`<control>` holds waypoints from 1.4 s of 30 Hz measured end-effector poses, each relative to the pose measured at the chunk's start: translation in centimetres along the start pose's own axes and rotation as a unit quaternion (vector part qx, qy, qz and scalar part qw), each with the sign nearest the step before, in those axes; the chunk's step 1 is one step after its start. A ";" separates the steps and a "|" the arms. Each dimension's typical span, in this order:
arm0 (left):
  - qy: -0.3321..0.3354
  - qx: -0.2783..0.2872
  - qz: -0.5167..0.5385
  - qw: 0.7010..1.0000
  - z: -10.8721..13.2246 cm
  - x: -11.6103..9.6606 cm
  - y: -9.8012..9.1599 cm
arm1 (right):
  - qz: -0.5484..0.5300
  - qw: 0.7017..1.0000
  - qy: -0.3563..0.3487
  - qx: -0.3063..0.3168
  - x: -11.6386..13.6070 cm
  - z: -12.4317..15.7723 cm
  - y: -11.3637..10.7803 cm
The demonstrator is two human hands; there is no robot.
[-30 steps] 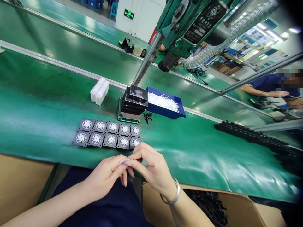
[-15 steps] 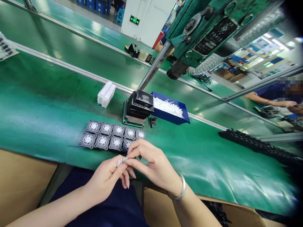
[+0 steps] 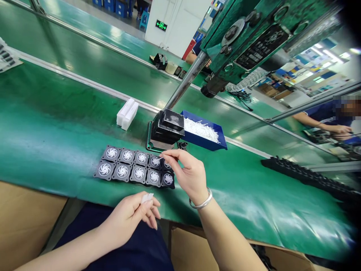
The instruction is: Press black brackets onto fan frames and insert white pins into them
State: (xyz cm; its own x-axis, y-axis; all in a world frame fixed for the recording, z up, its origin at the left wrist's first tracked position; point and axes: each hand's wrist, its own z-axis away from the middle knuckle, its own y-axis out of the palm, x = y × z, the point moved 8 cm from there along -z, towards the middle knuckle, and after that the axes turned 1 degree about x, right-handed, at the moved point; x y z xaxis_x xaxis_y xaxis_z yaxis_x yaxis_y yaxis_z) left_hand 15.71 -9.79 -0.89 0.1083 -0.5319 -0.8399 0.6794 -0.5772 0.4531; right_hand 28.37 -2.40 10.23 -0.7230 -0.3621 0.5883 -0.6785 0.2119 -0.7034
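Note:
Several black square plates (image 3: 122, 171) with white swirl-shaped centres lie in two rows on the green bench. Over the upper row's right end, my right hand (image 3: 184, 169) pinches a small thin white stick (image 3: 161, 158), its tip at the swirl plate second from the right. Lower down, my left hand (image 3: 135, 216) is closed on a bunch of small white sticks (image 3: 147, 197), held between thumb and fingers in front of the plates. What the sticks are exactly is too small to tell.
A green press (image 3: 239, 49) overhangs the bench, its black stepped base block (image 3: 169, 126) behind the plates. Beside it stands a blue tray (image 3: 210, 142) of white sticks. White blocks (image 3: 127, 114) lie left, black parts (image 3: 299, 177) right. Another person's hand (image 3: 342, 130) shows far right.
My right hand has left my left hand and moved up over the upper row of plates with one white stick. My left hand stays nearly in place, holding the rest.

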 end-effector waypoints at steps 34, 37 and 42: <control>0.085 -0.016 -0.025 0.996 0.8 -2.1 -0.3 | -0.183 0.980 0.071 0.033 1.9 3.3 -1.1; 0.045 -0.018 0.014 0.999 0.6 -1.0 -0.4 | -0.072 0.996 0.040 0.023 1.6 3.0 -0.8; 0.021 -0.003 0.016 1.000 0.6 -0.5 -0.2 | -0.019 1.000 -0.012 0.022 2.1 2.9 0.0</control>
State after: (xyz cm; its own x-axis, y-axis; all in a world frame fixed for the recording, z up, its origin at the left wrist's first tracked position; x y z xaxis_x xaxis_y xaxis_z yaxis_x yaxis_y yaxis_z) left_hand 15.03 -9.78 -0.35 0.1616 -0.5232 -0.8367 0.6788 -0.5565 0.4791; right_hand 27.22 -5.78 10.35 -0.6936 -0.3907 0.6052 -0.6980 0.1572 -0.6986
